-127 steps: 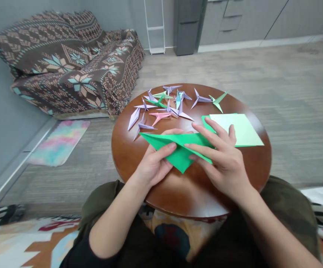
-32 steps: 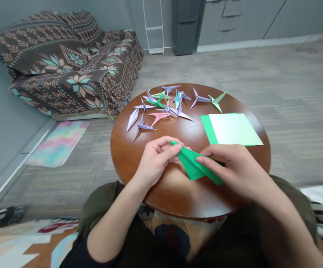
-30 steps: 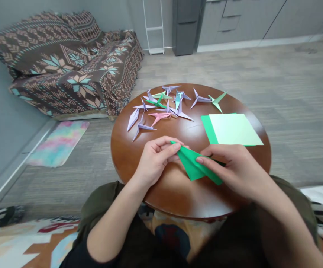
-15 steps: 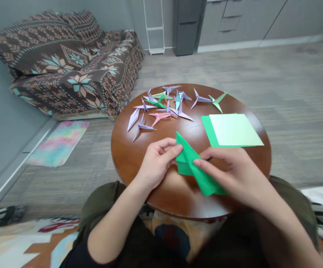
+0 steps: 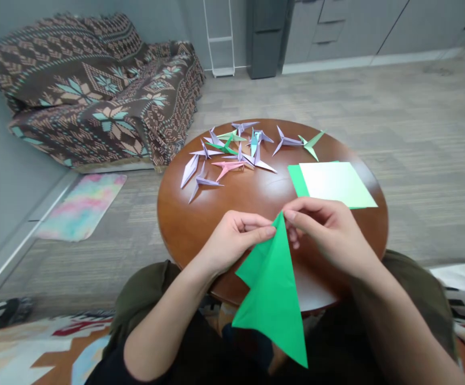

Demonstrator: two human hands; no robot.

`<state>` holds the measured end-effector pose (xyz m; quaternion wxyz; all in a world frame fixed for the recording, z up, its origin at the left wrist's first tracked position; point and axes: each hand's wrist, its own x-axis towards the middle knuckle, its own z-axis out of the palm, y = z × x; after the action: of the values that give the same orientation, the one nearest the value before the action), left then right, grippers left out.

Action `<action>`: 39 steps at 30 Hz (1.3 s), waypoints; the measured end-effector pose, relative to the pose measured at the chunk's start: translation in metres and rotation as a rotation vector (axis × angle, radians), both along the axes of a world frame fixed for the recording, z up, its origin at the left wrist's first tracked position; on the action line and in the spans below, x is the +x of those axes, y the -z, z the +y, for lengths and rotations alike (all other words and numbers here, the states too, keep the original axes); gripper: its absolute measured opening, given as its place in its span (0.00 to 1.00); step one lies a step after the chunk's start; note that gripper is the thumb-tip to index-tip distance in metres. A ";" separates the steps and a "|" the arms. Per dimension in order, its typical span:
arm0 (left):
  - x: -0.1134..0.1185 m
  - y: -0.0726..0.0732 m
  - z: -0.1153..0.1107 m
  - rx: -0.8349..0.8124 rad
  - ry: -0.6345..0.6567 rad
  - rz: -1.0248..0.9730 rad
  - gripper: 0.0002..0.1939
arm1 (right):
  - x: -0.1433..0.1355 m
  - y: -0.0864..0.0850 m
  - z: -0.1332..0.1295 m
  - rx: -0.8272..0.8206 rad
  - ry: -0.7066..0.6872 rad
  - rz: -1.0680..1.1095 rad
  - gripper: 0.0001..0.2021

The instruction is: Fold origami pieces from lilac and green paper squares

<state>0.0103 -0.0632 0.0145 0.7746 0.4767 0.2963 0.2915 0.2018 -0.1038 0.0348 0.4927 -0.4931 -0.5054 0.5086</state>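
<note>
Green folded paper (image 5: pixel 274 289) pinched at its tip, hanging off the table's near edge (image 5: pixel 200 267)
Left hand (image 5: pixel 232 243) and right hand (image 5: pixel 328 238) fingertips clamped there; thin grip could slip, crease may spring

Round wooden table (image 5: pixel 200 224) with scattered folded paper shapes (image 5: pixel 232 155) and a stack of green sheets (image 5: pixel 334 184).

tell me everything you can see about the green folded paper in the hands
The green folded paper is plain bright green, creased into a long narrow triangle with a smaller flap jutting left. It hangs point-up, lifted off the round wooden table, its wide end toward the lap. The left hand and right hand pinch its top tip.
</note>
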 end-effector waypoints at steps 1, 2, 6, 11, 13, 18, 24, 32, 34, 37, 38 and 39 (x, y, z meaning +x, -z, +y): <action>0.000 -0.002 0.000 0.007 -0.002 0.014 0.15 | 0.000 0.000 0.000 -0.006 0.008 0.000 0.10; 0.000 -0.003 0.000 0.012 -0.002 0.027 0.15 | 0.000 0.000 -0.001 -0.010 0.017 -0.003 0.10; 0.001 -0.004 0.000 0.019 -0.002 0.068 0.14 | -0.001 0.000 -0.002 0.000 0.042 -0.018 0.08; 0.001 -0.001 0.000 0.011 -0.008 0.105 0.15 | -0.002 0.002 -0.004 0.032 0.075 -0.083 0.05; 0.001 -0.001 0.000 0.001 -0.006 0.106 0.15 | -0.003 0.003 -0.005 0.052 0.098 -0.134 0.05; 0.002 -0.001 -0.001 -0.040 0.049 0.071 0.16 | -0.006 0.005 -0.005 0.115 0.129 -0.211 0.04; 0.006 0.004 -0.004 -0.071 0.040 0.044 0.16 | -0.011 0.005 -0.006 0.174 0.083 -0.330 0.05; 0.007 0.008 -0.005 -0.083 0.107 0.011 0.20 | -0.010 0.009 -0.005 0.212 0.147 -0.385 0.04; 0.008 0.010 -0.005 -0.073 0.099 0.001 0.20 | -0.011 0.012 -0.004 0.214 0.138 -0.381 0.04; 0.011 0.014 -0.004 -0.076 0.074 -0.027 0.20 | -0.015 0.016 -0.002 0.215 0.113 -0.363 0.04; 0.011 0.015 -0.003 -0.082 0.061 -0.034 0.20 | -0.015 0.016 -0.001 0.214 0.112 -0.347 0.02; 0.011 0.015 -0.003 -0.088 0.043 -0.036 0.20 | -0.014 0.016 -0.001 0.210 0.115 -0.329 0.01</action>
<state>0.0216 -0.0658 -0.0003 0.8062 0.4429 0.2844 0.2701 0.1876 -0.1050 0.0192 0.4807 -0.5434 -0.6003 0.3365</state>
